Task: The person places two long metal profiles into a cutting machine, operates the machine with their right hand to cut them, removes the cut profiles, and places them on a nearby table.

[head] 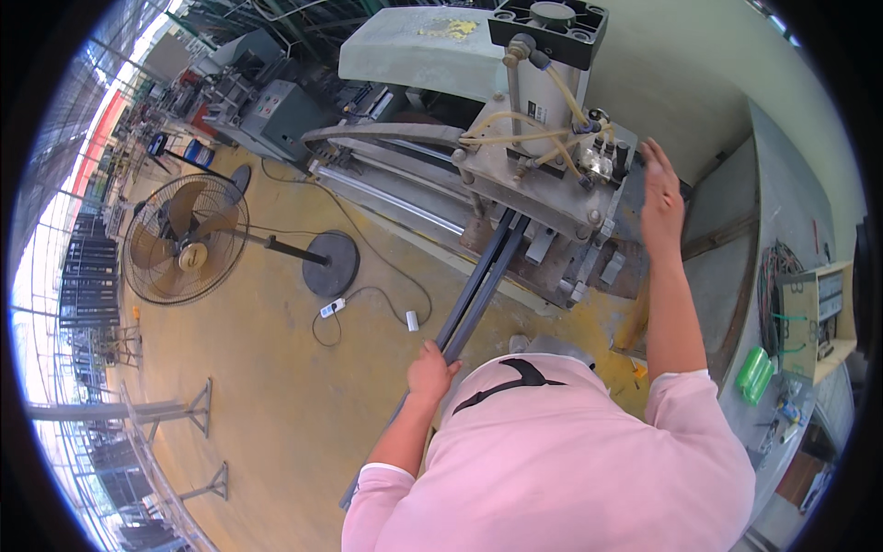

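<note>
My left hand [429,372] grips a long dark grey metal profile [483,286] with a groove along its length. The profile slopes up from beside my body, and its far end sits under the plate of a pneumatic press [524,176]. Upright on that plate stands a pale air cylinder [548,103] with yellowish air hoses [567,96]. My right hand [662,196] is raised at the press's right side with fingers extended, close to a small valve block [599,160] with black knobs. I see nothing held in it; its thumb is hidden.
Left of me, a pedestal fan [186,241] stands on the yellowish floor, with a power strip [332,308] and cables near its base [331,262]. A grey-topped bench [793,207] at right bears a wooden box [810,321] and a green bottle-like object [755,375]. Metal stands [200,410] are at lower left.
</note>
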### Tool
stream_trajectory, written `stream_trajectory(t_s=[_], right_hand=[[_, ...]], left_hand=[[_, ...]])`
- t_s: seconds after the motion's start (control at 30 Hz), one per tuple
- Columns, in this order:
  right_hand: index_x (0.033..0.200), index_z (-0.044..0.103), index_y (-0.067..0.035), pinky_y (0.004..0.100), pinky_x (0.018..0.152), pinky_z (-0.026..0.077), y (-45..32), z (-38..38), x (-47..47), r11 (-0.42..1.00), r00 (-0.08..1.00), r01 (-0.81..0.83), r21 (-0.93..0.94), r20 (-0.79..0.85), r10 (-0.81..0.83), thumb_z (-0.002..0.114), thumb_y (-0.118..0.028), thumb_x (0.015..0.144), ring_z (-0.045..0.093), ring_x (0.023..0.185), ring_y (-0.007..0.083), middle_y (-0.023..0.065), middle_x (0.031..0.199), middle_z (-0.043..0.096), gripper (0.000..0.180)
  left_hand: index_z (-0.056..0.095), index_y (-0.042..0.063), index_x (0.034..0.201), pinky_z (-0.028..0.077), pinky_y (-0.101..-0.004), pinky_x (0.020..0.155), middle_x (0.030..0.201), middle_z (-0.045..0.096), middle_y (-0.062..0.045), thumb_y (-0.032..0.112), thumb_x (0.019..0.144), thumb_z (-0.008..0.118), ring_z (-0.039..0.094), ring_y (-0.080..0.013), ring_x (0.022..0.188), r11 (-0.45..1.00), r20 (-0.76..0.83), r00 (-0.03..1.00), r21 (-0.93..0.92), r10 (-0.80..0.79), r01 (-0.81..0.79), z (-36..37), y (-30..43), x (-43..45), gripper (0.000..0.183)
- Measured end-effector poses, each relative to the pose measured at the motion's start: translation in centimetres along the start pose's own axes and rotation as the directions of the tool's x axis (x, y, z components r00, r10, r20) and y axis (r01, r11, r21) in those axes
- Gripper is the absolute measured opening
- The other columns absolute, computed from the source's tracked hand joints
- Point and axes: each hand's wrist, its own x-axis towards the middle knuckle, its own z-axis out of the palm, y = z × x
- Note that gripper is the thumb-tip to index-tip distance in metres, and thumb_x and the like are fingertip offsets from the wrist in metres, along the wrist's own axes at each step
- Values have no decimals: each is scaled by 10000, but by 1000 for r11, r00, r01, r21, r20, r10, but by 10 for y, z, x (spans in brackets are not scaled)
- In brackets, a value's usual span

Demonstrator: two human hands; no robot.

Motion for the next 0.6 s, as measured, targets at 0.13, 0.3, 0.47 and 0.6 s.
stream_trajectory(t_s=[0.13, 0.3, 0.47, 0.6], right_hand=[[1257, 662, -37, 324, 988, 465, 63, -23, -26, 962, 957, -272, 12, 103, 270, 559, -248, 1027, 642, 1112, 236, 112, 1274, 659, 329], [1038, 655, 16, 405, 809, 512, 47, -6, -67, 937, 832, -38, -348, 509, 222, 692, -257, 918, 658, 943, 359, 212, 998, 677, 301], [890, 638, 11, 501, 688, 495, 42, 23, -63, 807, 753, 46, -588, 551, 359, 697, -390, 905, 632, 807, 443, 240, 851, 665, 405], [967, 677, -18, 519, 702, 510, 68, 26, -71, 880, 795, 114, -461, 574, 198, 658, -392, 927, 641, 825, 448, 236, 877, 683, 377]], left_hand=[[473, -13, 1121, 571, -500, 721, 1016, 660, -246, 437, 804, 798, 698, -424, 870, 1000, 16, 999, 7, -29, 29, -3, 7, 2, 640], [494, -16, 1098, 566, -500, 722, 998, 663, -234, 443, 810, 793, 694, -423, 880, 999, 5, 1000, 20, -27, 27, -4, 12, 5, 618], [512, -7, 1085, 564, -501, 731, 977, 660, -217, 464, 812, 779, 686, -412, 849, 1000, -80, 997, -15, -22, 21, 11, 11, 4, 607], [516, -2, 1100, 566, -498, 740, 993, 649, -221, 471, 811, 767, 684, -392, 887, 997, -67, 997, -65, -41, 37, 18, 7, 4, 609]])
